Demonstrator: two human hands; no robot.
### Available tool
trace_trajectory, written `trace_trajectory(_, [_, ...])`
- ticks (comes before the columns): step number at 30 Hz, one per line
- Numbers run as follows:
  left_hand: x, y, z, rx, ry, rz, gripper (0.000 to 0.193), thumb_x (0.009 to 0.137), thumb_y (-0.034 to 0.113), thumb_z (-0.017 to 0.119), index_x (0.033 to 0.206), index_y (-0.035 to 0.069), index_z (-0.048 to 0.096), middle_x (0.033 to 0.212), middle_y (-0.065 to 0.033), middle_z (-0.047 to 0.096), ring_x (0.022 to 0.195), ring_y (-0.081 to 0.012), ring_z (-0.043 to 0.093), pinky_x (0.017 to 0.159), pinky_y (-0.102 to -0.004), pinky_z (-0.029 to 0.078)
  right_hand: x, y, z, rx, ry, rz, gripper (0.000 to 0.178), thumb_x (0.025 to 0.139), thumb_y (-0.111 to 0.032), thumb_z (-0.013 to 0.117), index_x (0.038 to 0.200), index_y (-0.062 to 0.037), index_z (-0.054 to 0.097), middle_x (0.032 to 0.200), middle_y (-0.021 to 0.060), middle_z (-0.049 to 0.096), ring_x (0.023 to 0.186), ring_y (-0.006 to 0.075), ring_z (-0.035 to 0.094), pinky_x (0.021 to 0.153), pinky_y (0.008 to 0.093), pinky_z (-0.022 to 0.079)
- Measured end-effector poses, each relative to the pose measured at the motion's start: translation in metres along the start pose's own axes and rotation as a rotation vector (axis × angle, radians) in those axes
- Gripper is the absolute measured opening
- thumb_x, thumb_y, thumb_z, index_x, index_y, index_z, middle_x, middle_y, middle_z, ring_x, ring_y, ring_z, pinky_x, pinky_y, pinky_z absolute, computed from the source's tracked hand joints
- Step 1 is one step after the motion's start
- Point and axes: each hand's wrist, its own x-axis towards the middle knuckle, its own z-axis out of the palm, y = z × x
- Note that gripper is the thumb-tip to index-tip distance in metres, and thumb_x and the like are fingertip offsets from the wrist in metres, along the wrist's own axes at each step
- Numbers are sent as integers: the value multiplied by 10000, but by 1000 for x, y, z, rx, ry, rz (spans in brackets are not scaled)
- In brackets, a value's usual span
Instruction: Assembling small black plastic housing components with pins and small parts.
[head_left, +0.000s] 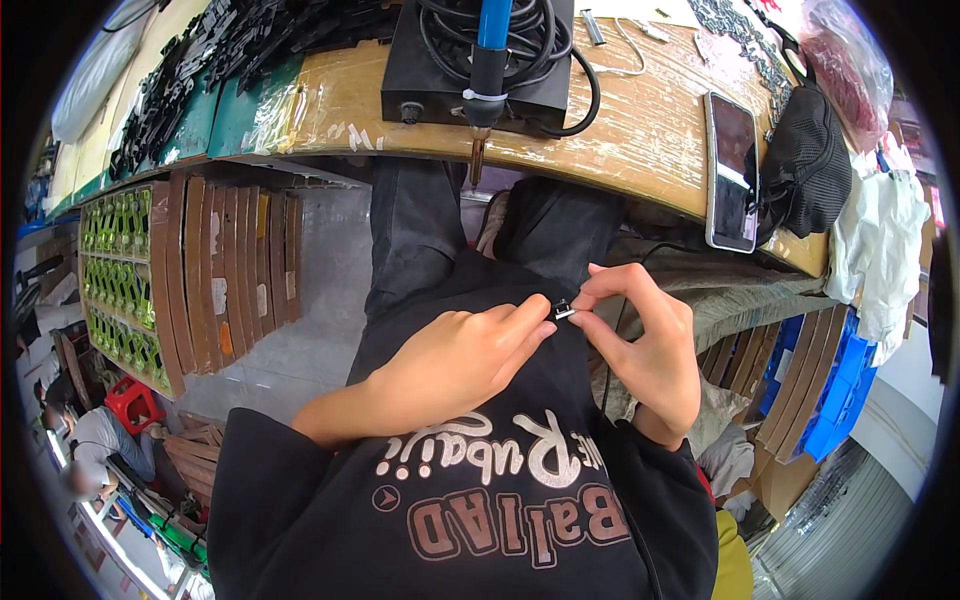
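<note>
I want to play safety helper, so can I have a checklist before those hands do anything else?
1. Left hand touching the small black-and-silver piece: ok.
2. Right hand pinching that piece: ok.
3. Whole piece undamaged: cannot tell; the hands partly cover it.
4. Blue-handled tool apart from both hands: ok.
5. Tool's metal tip cool: cannot tell from a picture.
6. Phone away from both hands: ok.

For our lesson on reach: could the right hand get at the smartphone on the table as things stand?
Probably yes: the smartphone lies uncovered near the edge of the table, beyond the right hand. That hand, though, is busy pinching a small black-and-silver part.
</note>
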Motion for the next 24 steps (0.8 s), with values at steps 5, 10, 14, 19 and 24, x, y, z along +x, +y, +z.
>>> trace_trajectory(5, [2, -3, 3, 240, -32, 24, 159, 851, 182, 490, 872, 33, 438, 622, -152, 534, 553, -347, 540, 445, -401, 425, 2, -3, 1, -4, -97, 110, 247, 666, 58, 617, 861, -19, 486, 716, 88, 541, 669, 232, 567, 603, 301, 445])
trace_trajectory(10, [1, -6, 3, 235, -34, 19, 151, 852, 175, 486, 861, 33, 436, 609, -150, 526, 543, -341, 539, 440, -398, 425, 1, -2, 6, -45, -81, 105, 232, 673, 59, 600, 856, -17, 478, 736, 94, 545, 700, 237, 561, 624, 304, 446])
trace_trajectory(14, [3, -11, 6, 219, 85, 107, 151, 857, 160, 474, 849, 18, 424, 562, -138, 512, 476, -307, 545, 408, -366, 432, 2, 0, 10, -79, -34, 37, 219, 678, 65, 590, 861, -8, 496, 748, 102, 546, 723, 249, 555, 639, 308, 444])
trace_trajectory(19, [3, -13, 6, -214, -32, -72, 215, 886, 170, 416, 1018, 0, 425, 775, -170, 562, 685, -294, 587, 567, -355, 473, -2, 11, 17, 57, 25, -40, 192, 693, 75, 573, 875, 13, 570, 812, 122, 576, 759, 259, 567, 654, 304, 447])
trace_trajectory(24, [8, -38, 20, -1163, -302, -259, 330, 911, 244, 372, 1133, 2, 402, 819, -102, 567, 786, -213, 573, 681, -305, 473, -2, 18, 11, 214, -5, 50, 154, 693, 87, 572, 834, 29, 595, 820, 124, 602, 731, 231, 592, 648, 295, 469])
